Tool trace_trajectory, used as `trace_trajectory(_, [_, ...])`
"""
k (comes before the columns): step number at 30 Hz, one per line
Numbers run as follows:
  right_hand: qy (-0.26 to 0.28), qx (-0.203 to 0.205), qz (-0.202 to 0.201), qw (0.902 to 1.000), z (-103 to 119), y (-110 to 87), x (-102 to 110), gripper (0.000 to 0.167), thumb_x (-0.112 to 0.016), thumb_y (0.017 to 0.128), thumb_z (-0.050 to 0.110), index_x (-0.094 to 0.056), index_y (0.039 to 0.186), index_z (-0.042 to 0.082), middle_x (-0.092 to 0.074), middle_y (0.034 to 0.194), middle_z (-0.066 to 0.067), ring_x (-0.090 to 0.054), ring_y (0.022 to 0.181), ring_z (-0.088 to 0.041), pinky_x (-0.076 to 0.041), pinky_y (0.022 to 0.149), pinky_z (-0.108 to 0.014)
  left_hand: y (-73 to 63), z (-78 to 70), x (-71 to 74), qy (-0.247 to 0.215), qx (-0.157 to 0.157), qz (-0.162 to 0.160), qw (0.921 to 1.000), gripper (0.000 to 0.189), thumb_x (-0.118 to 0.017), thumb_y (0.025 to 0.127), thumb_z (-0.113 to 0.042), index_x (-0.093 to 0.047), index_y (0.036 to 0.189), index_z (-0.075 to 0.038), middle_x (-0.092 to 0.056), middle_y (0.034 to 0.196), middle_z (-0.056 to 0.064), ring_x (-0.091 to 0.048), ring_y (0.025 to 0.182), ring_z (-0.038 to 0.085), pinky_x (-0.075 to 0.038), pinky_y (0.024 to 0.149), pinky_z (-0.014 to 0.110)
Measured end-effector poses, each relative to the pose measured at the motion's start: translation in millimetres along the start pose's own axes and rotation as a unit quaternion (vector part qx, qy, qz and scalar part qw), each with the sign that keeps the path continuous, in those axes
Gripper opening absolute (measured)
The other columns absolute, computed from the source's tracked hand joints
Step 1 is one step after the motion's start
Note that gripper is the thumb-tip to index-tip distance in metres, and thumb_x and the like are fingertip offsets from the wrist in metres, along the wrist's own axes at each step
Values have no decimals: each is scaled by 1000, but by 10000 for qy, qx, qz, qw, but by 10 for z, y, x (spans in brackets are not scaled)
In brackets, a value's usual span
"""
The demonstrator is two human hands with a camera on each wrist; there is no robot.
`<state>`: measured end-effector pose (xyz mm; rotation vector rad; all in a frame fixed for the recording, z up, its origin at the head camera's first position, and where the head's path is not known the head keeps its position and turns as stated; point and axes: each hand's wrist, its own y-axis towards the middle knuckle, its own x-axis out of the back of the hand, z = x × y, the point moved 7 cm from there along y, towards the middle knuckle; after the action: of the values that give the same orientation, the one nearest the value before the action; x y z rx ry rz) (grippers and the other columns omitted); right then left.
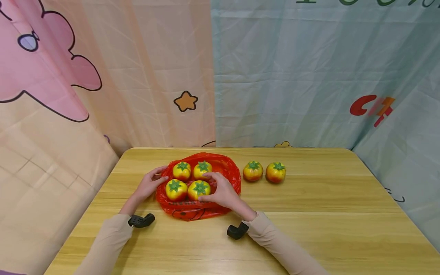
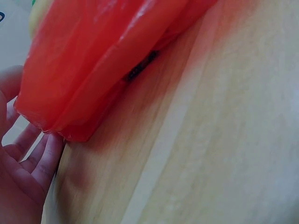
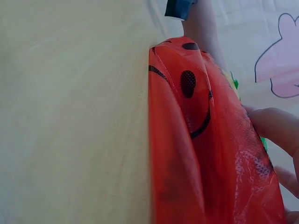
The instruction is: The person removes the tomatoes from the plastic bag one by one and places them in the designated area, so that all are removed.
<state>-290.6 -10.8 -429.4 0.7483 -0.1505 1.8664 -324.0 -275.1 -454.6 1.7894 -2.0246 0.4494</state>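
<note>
A red plastic bag [image 1: 225, 162] lies spread wide on the table, its mouth facing up. Four yellow-and-red tomatoes with green leafy tops sit inside: a back-left tomato [image 1: 181, 172], a back-right tomato [image 1: 203, 169], a front-left tomato [image 1: 176, 191] and a front-right tomato [image 1: 198, 191]. My right hand [image 1: 221, 193] reaches over the bag's right side and holds the front-right tomato between thumb and fingers. At the left rim, my left hand [image 1: 149, 185] touches the bag with thumb and fingers spread apart. In the left wrist view its fingertips [image 2: 49, 144] meet the bag's side.
Two more tomatoes stand right of the bag, one nearer [image 1: 253, 171] and another [image 1: 275, 172] beside it. The wooden table [image 1: 326, 229] ends at a printed curtain [image 1: 275, 76] behind. Black wrist cameras sit at both cuffs.
</note>
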Motion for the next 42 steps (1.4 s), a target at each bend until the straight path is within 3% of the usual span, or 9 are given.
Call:
trace_trajectory(12, [-201, 25, 55, 9998, -12, -5, -40, 65, -86, 70, 32, -57, 126, 14, -58, 119, -5, -56, 105, -20, -50, 91, -36, -12, -29, -8, 24, 49, 21, 10000, 56, -54, 99, -25, -37, 146, -1, -39, 146, 26, -48, 124, 42, -50, 96, 43])
trace_trajectory(26, [-378, -81, 231, 9990, -2, -5, -87, 63, -85, 72, 29, -58, 127, 15, -57, 121, -6, -53, 112, -23, -46, 98, -43, -5, -22, -1, 103, 34, -58, 9999, 55, -54, 99, -26, -38, 145, -2, -41, 144, 26, -49, 123, 41, -51, 95, 38])
trace_trajectory(42, [-442, 57, 175, 9989, 21, -27, -73, 60, -86, 70, 26, -60, 124, 15, -57, 115, -4, -55, 107, -21, -47, 95, -40, -10, -30, -8, 88, 96, 26, 9999, 56, -53, 99, -25, -36, 146, -1, -39, 146, 26, -48, 124, 41, -52, 94, 38])
